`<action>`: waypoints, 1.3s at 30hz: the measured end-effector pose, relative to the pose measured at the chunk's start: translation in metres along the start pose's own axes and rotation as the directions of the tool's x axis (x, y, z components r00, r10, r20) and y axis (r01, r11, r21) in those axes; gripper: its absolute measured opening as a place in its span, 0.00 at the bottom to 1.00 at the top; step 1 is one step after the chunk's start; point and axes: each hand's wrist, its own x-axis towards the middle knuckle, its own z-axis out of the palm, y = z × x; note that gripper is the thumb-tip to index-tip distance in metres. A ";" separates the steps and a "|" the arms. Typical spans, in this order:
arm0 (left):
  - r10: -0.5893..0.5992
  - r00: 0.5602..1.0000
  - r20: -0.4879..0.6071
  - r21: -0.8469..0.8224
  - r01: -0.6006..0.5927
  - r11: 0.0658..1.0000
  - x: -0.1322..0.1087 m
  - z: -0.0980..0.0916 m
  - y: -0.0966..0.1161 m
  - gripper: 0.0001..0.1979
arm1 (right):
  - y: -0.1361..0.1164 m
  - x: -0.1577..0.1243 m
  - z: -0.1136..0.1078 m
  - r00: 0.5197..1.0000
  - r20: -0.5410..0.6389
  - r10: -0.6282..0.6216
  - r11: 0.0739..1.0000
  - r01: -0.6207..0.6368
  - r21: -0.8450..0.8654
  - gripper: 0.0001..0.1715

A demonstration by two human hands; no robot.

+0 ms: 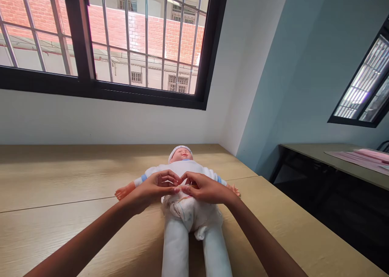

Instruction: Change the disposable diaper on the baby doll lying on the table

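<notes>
Finding the baby doll (182,169) lying head-away along the table (60,180); our left hand (152,188) and right hand (206,189) sit equally near, curled fingers (170,179) at the diaper (190,212) waist, grip unclear.

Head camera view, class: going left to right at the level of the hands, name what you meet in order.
doll's bare hand → person's left hand → person's right hand → doll's other hand

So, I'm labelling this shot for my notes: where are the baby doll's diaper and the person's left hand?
baby doll's diaper (191,214), head view, on the front panel below the hands
left hand (148,192), head view, on the back of the hand
</notes>
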 end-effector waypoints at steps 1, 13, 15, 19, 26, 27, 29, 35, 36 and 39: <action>-0.008 1.000 -0.006 -0.018 0.008 1.000 0.000 0.002 0.000 0.19 | 0.000 0.000 0.000 1.000 0.008 -0.006 1.000 0.006 0.014 0.12; -0.018 1.000 -0.006 -0.097 0.017 0.995 0.000 0.007 -0.002 0.21 | 0.002 0.002 0.002 1.000 -0.002 -0.029 0.984 0.029 0.174 0.13; 0.003 1.000 -0.002 -0.052 -0.004 0.999 0.001 0.004 -0.004 0.20 | 0.000 0.003 0.005 0.999 -0.030 -0.030 0.988 0.034 0.151 0.12; 0.060 0.998 -0.033 0.158 -0.054 0.986 0.002 -0.003 -0.004 0.18 | 0.002 0.002 0.002 0.994 -0.113 -0.001 0.999 0.006 0.043 0.13; -0.070 0.997 -0.022 0.426 0.072 0.902 -0.001 -0.006 0.007 0.22 | 0.023 -0.018 -0.049 0.981 -0.154 0.120 0.988 -0.133 -0.078 0.15; -0.079 0.997 -0.020 0.447 0.080 0.891 -0.001 -0.005 0.008 0.23 | 0.028 -0.022 -0.056 0.982 -0.112 0.152 0.982 -0.163 -0.091 0.15; -0.082 0.996 -0.030 0.474 0.087 0.876 -0.002 -0.004 0.008 0.23 | 0.037 -0.028 -0.064 0.982 -0.013 0.186 0.979 -0.186 -0.084 0.14; -0.109 0.994 0.008 0.360 0.099 0.928 -0.001 -0.005 0.001 0.23 | 0.050 -0.024 -0.057 0.990 0.105 0.098 0.978 -0.116 0.173 0.20; -0.120 0.992 0.026 0.326 0.105 0.940 0.000 -0.006 -0.002 0.22 | 0.050 -0.022 -0.055 0.989 0.096 0.110 0.972 -0.127 0.197 0.20; -0.138 0.988 0.075 0.250 0.115 0.961 0.003 -0.013 -0.010 0.21 | 0.052 -0.018 -0.051 0.984 0.083 0.156 0.960 -0.171 0.223 0.20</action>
